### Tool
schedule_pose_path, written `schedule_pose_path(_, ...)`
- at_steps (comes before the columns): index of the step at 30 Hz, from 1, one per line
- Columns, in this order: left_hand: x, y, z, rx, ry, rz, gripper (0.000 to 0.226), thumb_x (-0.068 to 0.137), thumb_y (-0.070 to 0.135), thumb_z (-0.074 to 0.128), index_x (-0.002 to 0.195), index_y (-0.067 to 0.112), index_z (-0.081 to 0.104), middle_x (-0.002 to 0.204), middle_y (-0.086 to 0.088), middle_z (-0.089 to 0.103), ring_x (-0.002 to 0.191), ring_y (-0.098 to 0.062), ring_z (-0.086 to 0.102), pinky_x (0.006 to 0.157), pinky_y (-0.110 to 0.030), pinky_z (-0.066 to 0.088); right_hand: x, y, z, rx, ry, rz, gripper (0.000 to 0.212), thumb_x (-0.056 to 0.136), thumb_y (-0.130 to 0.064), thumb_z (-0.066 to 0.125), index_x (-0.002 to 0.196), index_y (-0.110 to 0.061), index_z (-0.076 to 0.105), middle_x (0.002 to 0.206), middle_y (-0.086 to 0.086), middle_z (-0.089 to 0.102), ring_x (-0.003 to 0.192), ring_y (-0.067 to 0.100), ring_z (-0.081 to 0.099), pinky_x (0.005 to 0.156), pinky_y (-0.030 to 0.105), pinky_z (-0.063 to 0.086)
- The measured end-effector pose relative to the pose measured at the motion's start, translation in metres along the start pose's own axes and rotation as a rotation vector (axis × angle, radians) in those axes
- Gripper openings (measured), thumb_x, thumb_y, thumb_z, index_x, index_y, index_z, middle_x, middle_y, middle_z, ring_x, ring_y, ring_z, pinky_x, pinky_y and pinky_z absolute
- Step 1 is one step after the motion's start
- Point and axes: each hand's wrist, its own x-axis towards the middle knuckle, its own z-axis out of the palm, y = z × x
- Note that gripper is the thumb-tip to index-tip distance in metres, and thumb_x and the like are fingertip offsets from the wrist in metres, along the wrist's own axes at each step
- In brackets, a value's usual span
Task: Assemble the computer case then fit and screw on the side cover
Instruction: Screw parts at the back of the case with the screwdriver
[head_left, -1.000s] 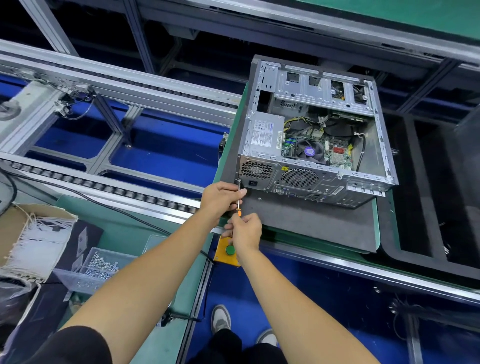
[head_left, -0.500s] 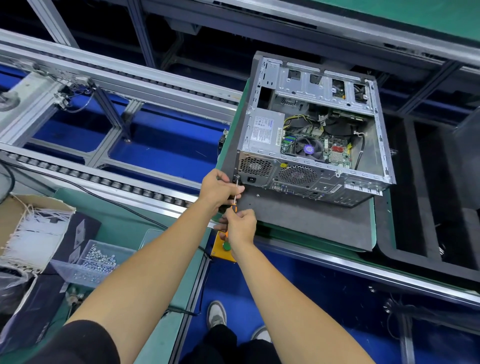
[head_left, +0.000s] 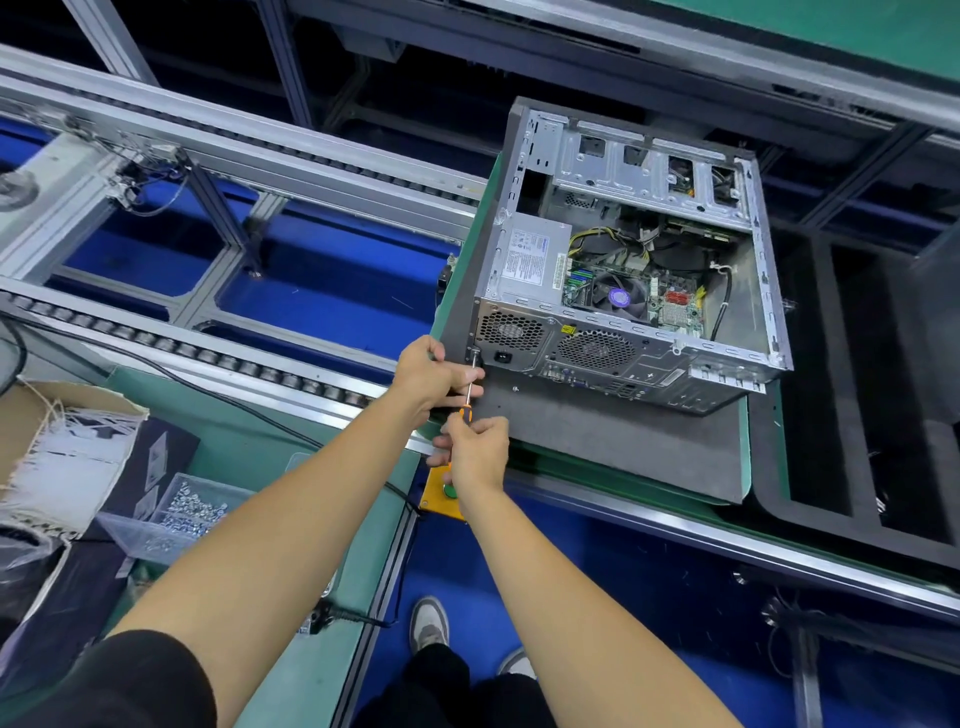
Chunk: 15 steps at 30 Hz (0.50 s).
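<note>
Computer case (head_left: 631, 260) lies on its side on a dark grey foam mat (head_left: 613, 441), open face up, side cover off. Bare stamped sheet steel, perforated drive bays along the far edge. Inside: boxy silver power supply (head_left: 530, 260) with printed label, round black CPU fan (head_left: 618, 299), green motherboard, yellow and black wires. Rear panel has two honeycomb vent grilles.

Screwdriver (head_left: 466, 402): thin steel shaft, orange-black handle, tip at the rear panel's near-left corner. Right hand (head_left: 475, 452) grips the handle. Left hand (head_left: 434, 371) pinches the shaft near the tip.

Clear plastic bin of silver screws (head_left: 179, 514) on the green bench at left.
</note>
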Motion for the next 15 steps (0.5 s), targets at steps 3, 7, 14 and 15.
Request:
schedule_pose_path(3,0.0,0.001,0.002,-0.015,0.054,-0.001,0.052,0.082,-0.011,0.073,0.091,0.02,0.033,0.087,-0.019,0.076,0.073,-0.032,0.077,0.046,-0.023,0.054,0.0,0.003,0.003,0.064,0.021,0.001,0.012,0.099,-0.015,0.057,0.093,-0.009,0.048,0.075,0.016,0.075,0.057,0.03,0.073,0.038,0.024,0.038)
schedule_pose_path(7,-0.005,0.001,-0.002,0.046,0.024,0.059,0.044,0.08,0.002,0.082,0.098,0.015,0.044,0.088,-0.019,0.074,0.077,-0.026,0.077,0.06,-0.031,0.058,0.0,0.001,0.006,0.118,-0.067,0.017,0.011,0.097,-0.015,0.051,0.088,-0.009,0.053,0.075,0.018,0.076,0.062,0.033,0.074,0.048,0.026,0.044)
schedule_pose_path(14,-0.047,-0.042,-0.006,0.323,0.246,0.246,0.019,0.102,0.04,0.053,0.098,0.022,0.047,0.089,0.002,0.072,0.084,-0.016,0.07,0.075,-0.039,0.057,-0.002,-0.008,-0.005,-0.249,0.068,-0.101,0.03,0.093,-0.031,0.059,0.064,-0.022,0.057,0.067,0.004,0.055,0.067,0.022,0.05,0.062,0.036,0.039)
schedule_pose_path(15,-0.055,-0.052,-0.006,0.347,0.298,0.216,0.022,0.102,0.043,0.049,0.099,0.022,0.046,0.089,0.001,0.069,0.083,-0.018,0.068,0.076,-0.042,0.056,-0.003,-0.009,-0.007,-0.271,0.06,-0.113,0.031,0.093,-0.034,0.059,0.064,-0.025,0.058,0.067,0.003,0.056,0.067,0.022,0.052,0.063,0.035,0.04)
